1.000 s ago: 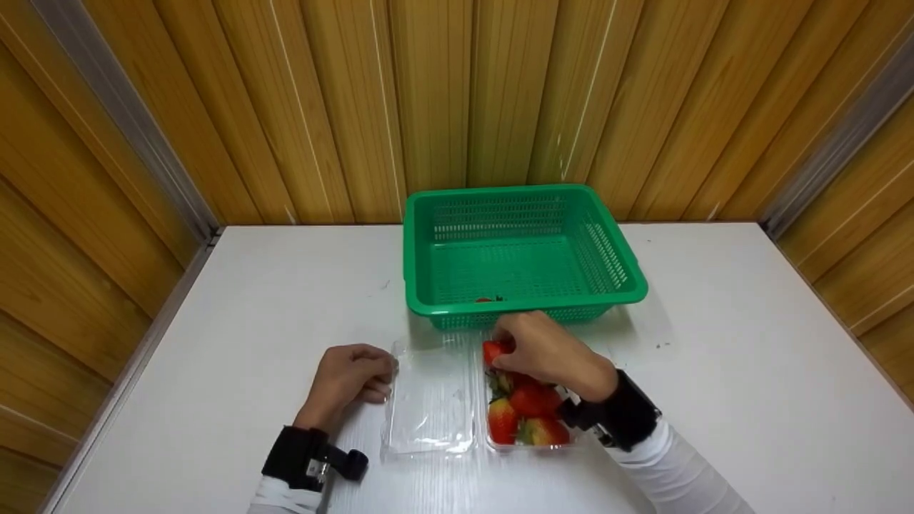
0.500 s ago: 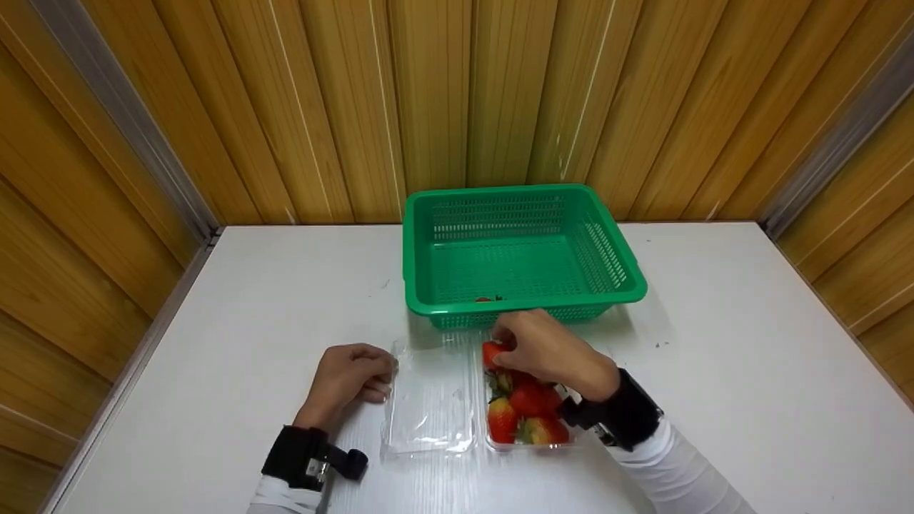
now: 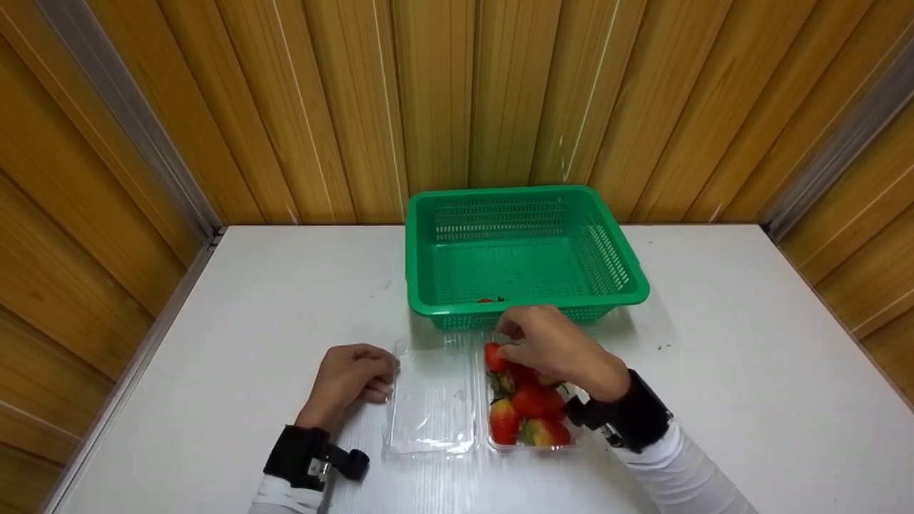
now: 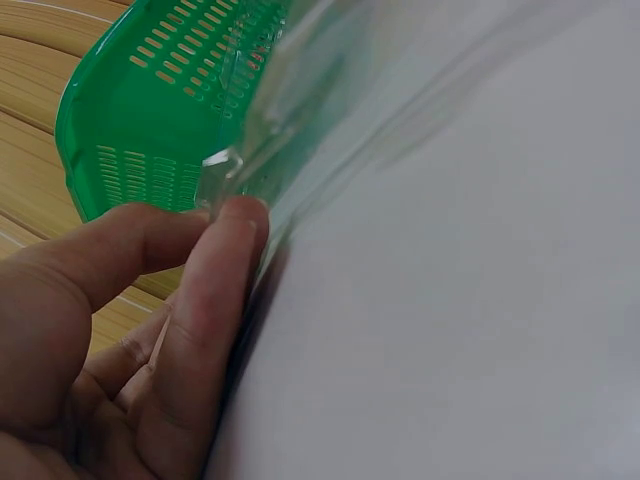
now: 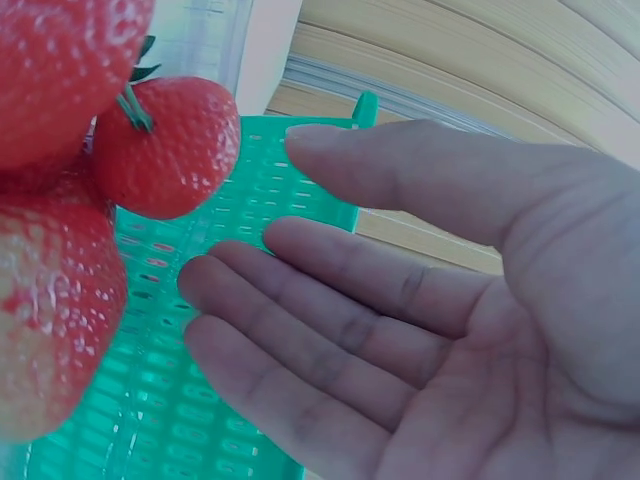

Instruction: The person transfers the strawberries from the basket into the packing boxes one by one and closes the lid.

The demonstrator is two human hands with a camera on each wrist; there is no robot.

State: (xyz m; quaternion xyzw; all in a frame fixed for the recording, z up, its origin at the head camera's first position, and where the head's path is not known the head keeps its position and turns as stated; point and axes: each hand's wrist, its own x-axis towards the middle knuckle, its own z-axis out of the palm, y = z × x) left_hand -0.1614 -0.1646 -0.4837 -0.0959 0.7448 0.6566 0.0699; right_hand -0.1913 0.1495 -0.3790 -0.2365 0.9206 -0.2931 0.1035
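Observation:
A clear plastic clamshell box [image 3: 535, 449] lies opened flat on the white table. Several strawberries [image 3: 529, 400] fill its right half, and the transparent lid [image 3: 432, 410] is spread to the left. My left hand [image 3: 348, 378] pinches the lid's outer edge between thumb and finger, as the left wrist view shows. Over the box's far end hovers my right hand [image 3: 560, 350]. In the right wrist view its fingers are fairly straight, with a gap between them and a small strawberry [image 5: 175, 150]. A green leafy cap tops that strawberry.
Right behind the box stands a green perforated basket [image 3: 443, 311]. A bit of red fruit [image 3: 485, 300] with a dark green tip peeks over its front rim from inside. Wood-patterned walls [image 3: 435, 93] bound the table at the back and sides.
My right hand has shifted slightly up and to the right, and its fingers have come away from the strawberry at the far end. The left hand keeps its place on the lid.

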